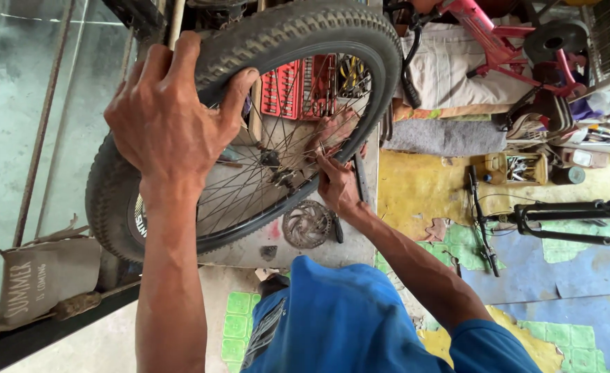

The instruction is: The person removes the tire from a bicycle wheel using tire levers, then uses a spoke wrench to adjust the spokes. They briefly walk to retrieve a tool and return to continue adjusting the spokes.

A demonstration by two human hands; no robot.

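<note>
Black knobby rubber fills the middle of my view: the bicycle wheel (249,124) stands on edge against a grey bench top (360,228), its tyre running in a long oval from lower left to upper right. My left hand (170,117) is clamped over the top of the tyre, fingers curled round the tread and thumb on the inner side, so that hand steadies the wheel from above and on the near side. My right hand (336,183) sits lower and further right, at the rim's inside edge, fingertips pinched where the spokes (284,138) meet the rim; I cannot tell whether it grips a small tool or only a spoke. The hub (274,166) lies just left of that hand, between my two hands, and the right hand is the nearer to it. Below the rim a toothed metal disc (307,223) lies flat on the bench. Behind the spokes a red tray of sockets (298,86) stands upright. At lower left a brownish cardboard sign (42,276) with pale lettering leans by a glass pane (14,103). To the right, on yellow, green and blue floor mats (560,276), are a pink bicycle frame (498,41) and a black frame (567,214) lying on its side.
</note>
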